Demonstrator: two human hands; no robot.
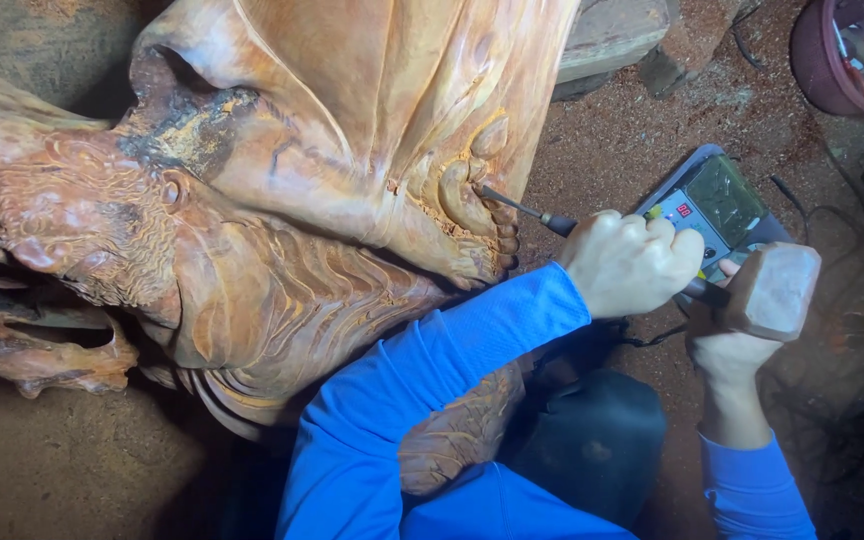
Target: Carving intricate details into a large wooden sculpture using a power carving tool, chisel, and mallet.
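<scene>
A: Head view: what is seen, from the largest thing down?

B: A big reddish-brown wood carving [282, 200] is seen filling the upper left, set on a dusty earthen floor [72, 470]. A carved foot [472, 205] with toes is shown at its lower right edge. Blue sleeves [422, 400] are seen below it, and a small grey device with a screen [717, 200] lies on the floor just behind the hands.

A: And the hands?

B: The left hand [632, 262] is clenched around a thin chisel [527, 212]. The right hand [732, 350] is closed on the handle of a wooden mallet [772, 290].

A: How is the chisel lying?

B: Its long axis runs up and left from the left hand's grip, with the tip touching the carved foot. The mallet head is held just beside the chisel's butt end, on the far side from the carving. The left hand is the nearer one to the carving.
</scene>
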